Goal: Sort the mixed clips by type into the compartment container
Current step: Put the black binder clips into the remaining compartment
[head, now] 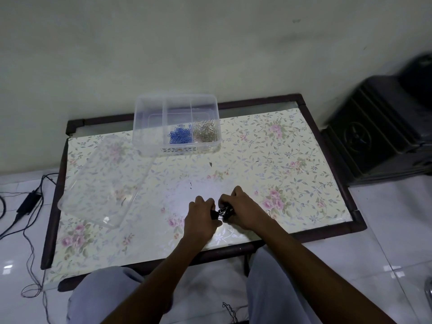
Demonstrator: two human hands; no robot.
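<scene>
Binder clips (222, 213), black with silver wire handles, sit bunched between the person's two hands near the front middle of the table (292, 146). Both forearms reach forward from the bottom of the view and meet over the floral tabletop. The left hand (201, 216) lies knuckles up, its fingers curled down around the left side of the bunch. The right hand (240, 210) mirrors it, fingers curled over the right side, so both hands grip the clips and the knuckles nearly touch. How many clips are in the bunch cannot be told, as the fingers hide most of them.

No writing or label can be read anywhere.

At the far edge of the table stands the clear plastic compartment container (149, 141), split into three sections side by side. Its left section shows nothing inside. Its middle section holds a heap of blue paper clips (180, 136), and its right section holds a heap of silver paper clips (207, 132). The container's clear lid (100, 181) lies flat on the left part of the table, well apart from the hands.

On the floor to the left lie a black power adapter (29, 202) and its cables.
</scene>
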